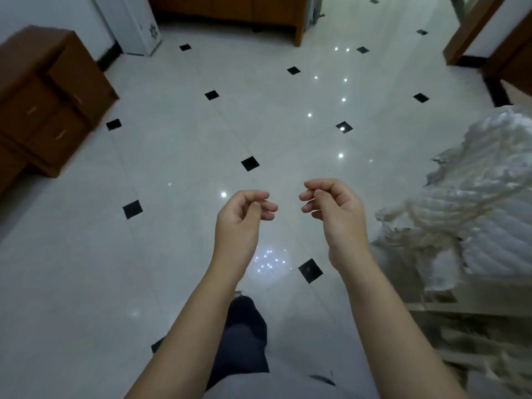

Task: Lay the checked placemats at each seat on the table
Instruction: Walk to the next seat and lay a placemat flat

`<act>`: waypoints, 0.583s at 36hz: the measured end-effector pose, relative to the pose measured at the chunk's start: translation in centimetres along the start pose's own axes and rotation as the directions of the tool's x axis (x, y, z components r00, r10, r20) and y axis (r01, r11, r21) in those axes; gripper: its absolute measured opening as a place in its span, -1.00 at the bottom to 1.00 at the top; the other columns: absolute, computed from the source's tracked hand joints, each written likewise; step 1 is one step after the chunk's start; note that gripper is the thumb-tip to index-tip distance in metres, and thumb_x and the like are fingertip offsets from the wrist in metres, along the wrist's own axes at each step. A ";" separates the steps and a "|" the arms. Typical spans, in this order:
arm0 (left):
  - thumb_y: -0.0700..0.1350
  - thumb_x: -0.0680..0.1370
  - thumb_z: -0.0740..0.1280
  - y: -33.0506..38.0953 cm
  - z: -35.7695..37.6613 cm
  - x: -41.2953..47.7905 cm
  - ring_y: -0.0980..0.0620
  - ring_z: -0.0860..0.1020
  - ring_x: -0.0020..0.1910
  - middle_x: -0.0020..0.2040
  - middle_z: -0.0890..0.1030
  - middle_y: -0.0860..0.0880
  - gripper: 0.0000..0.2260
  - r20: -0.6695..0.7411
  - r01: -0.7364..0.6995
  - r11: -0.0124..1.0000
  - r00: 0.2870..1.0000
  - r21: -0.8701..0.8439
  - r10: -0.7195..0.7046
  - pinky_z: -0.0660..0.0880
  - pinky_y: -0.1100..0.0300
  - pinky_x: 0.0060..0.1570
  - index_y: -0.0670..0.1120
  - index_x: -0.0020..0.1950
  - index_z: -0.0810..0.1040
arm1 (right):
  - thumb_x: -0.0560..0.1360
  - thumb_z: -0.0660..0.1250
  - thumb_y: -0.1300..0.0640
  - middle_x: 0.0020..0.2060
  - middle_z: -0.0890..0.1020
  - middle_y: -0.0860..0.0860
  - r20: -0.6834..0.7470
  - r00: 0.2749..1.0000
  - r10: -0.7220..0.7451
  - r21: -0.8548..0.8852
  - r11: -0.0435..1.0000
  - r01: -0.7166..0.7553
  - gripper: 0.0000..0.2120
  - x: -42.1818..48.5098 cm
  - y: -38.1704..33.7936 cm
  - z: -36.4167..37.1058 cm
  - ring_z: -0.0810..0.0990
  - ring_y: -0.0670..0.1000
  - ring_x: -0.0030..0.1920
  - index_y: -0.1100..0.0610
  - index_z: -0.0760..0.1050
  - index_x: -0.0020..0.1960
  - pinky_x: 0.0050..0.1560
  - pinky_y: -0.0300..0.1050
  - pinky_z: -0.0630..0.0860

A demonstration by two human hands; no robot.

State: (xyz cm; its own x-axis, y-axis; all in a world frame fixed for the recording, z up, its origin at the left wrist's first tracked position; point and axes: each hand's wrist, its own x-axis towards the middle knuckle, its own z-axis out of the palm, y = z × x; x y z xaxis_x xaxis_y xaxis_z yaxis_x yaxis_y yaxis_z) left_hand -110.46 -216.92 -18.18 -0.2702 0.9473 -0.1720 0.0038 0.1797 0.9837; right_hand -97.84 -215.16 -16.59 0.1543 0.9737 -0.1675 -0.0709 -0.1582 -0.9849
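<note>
No checked placemat and no table top with seats shows in the head view. My left hand (244,217) and my right hand (331,208) are both raised in front of me over the tiled floor, a short gap between them. The fingers of each hang loosely curled and hold nothing. My forearms reach up from the bottom of the frame, and a dark trouser leg shows below them.
A glossy white tiled floor (178,156) with small black diamond insets fills the middle. A brown drawer cabinet (49,99) stands at the left, a wooden cabinet (230,10) at the back. Furniture wrapped in silvery plastic (475,203) stands close on the right. A door frame (472,30) is far right.
</note>
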 end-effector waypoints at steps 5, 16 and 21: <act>-0.28 0.57 0.15 2.9 -0.6 9.3 0.23 0.56 -0.32 -0.22 0.65 0.03 -0.77 0.073 -0.027 0.999 0.997 0.021 0.025 0.42 0.51 -0.28 -0.03 -0.09 0.54 | 0.53 0.15 0.33 -0.30 0.60 -0.07 0.004 0.999 -0.048 0.039 0.998 0.048 -0.73 7.2 -3.2 5.3 0.53 -0.15 -0.36 0.05 0.53 -0.16 -0.28 -0.44 0.43; -0.29 0.57 0.16 5.8 9.0 23.6 0.26 0.55 -0.34 -0.23 0.63 0.04 -0.75 0.370 -0.036 0.998 0.929 0.051 0.015 0.42 0.52 -0.29 -0.01 -0.13 0.53 | 0.53 0.14 0.33 -0.38 0.62 -0.15 -0.362 0.932 -0.017 0.067 0.997 0.044 -0.71 20.2 -4.7 1.3 0.53 -0.17 -0.38 0.03 0.53 -0.17 -0.31 -0.43 0.43; -0.29 0.57 0.16 7.0 16.9 29.5 0.25 0.55 -0.34 -0.24 0.63 0.05 -0.76 0.500 -0.053 0.997 0.866 0.054 0.020 0.42 0.52 -0.28 -0.01 -0.12 0.52 | 0.53 0.14 0.34 -0.35 0.61 -0.12 -0.451 0.891 -0.040 0.075 0.994 0.083 -0.70 27.4 -5.6 -2.6 0.53 -0.17 -0.39 0.03 0.53 -0.17 -0.31 -0.43 0.42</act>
State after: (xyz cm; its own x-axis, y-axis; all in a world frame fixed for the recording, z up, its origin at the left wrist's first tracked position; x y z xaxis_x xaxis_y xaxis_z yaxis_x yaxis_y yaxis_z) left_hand -102.16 -183.29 -17.26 0.2471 0.9564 -0.1557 0.0697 0.1427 0.9873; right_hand -90.64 -187.99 -15.82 0.5853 0.8004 -0.1298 -0.1314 -0.0643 -0.9892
